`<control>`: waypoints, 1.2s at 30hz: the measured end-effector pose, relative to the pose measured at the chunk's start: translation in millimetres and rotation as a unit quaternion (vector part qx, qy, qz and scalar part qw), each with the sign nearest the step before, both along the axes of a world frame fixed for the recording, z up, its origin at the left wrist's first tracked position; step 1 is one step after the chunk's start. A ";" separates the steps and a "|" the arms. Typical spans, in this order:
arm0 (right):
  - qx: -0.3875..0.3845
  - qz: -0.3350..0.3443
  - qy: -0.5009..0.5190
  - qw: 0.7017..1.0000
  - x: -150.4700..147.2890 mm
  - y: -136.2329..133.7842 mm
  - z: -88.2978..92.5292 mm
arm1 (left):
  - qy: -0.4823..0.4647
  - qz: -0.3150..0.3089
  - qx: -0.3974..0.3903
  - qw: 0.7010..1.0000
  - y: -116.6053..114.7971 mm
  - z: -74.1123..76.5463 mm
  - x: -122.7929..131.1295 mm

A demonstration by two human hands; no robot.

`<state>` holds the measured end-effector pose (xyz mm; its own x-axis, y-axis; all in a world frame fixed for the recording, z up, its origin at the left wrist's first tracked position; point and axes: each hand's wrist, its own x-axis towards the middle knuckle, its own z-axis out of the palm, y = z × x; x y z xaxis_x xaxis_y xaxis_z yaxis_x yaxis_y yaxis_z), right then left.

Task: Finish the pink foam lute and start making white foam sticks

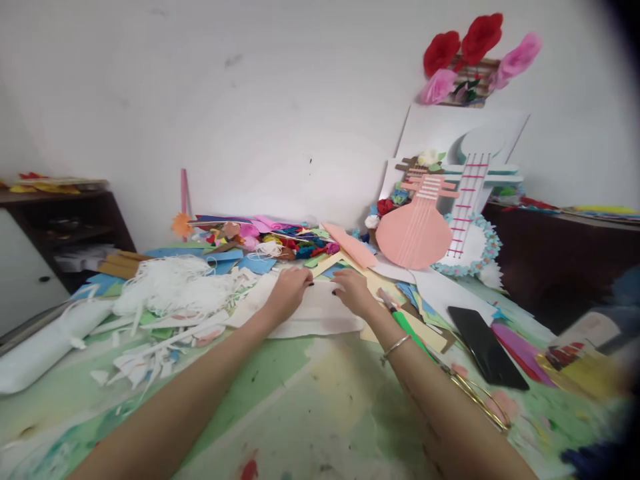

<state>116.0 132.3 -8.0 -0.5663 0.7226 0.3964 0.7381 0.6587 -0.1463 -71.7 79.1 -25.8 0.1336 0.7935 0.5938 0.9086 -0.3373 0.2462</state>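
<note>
A sheet of white paper [315, 325] lies in front of me on the paint-stained table, its near edge slightly wavy. My left hand [290, 293] grips the far part of the sheet, fingers curled and pressed together. Opposite it, my right hand [351, 292] has its fingers bent over the same far edge, a short gap from the left. What the fingertips press on is partly hidden. Beside my right wrist lie a green-handled tool [410, 331] and gold-handled scissors [483, 400], partly covered by my forearm.
White paper shreds [170, 287] and a white roll [47, 350] lie left. Colored paper scraps [260, 233] line the wall. A pink paper lute [414, 233] and a white paper instrument [467, 213] stand at back right. A black phone [486, 347] lies right.
</note>
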 end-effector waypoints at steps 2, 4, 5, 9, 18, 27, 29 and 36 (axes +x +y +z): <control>0.030 0.004 0.034 0.999 3.1 -3.8 9.1 | 0.034 -0.015 0.095 0.995 -11.3 13.5 2.7; 0.064 -0.005 0.068 0.996 12.5 -13.5 11.8 | 0.077 -0.037 0.202 0.976 -23.7 20.4 3.4; 0.082 -0.007 0.081 0.993 18.5 -20.3 9.4 | 0.097 -0.052 0.239 0.965 -30.4 20.3 3.2; 0.097 0.035 0.050 0.993 39.4 -55.9 -21.3 | 0.146 -0.130 0.215 0.957 -58.1 -4.5 2.1; -0.018 0.097 0.064 0.993 58.4 -99.1 -62.7 | -0.024 -0.180 -0.071 0.981 -87.9 -50.5 4.6; -0.192 0.079 0.140 0.968 76.3 -89.9 -51.7 | -0.094 -0.183 -0.261 0.943 -80.5 -29.8 -20.4; -0.208 0.080 0.156 0.962 78.0 -87.1 -51.6 | -0.081 -0.169 -0.263 0.946 -79.6 -27.2 -25.3; -0.170 0.052 0.141 0.974 87.4 -78.6 -57.7 | -0.088 -0.158 -0.316 0.931 -82.2 -21.7 -24.3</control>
<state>203.4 53.7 -65.7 -0.5471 0.7834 0.2949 0.5686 0.6063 -0.5560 -96.1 -3.0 -47.5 0.3652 0.9293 0.0553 0.7153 -0.3181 0.6221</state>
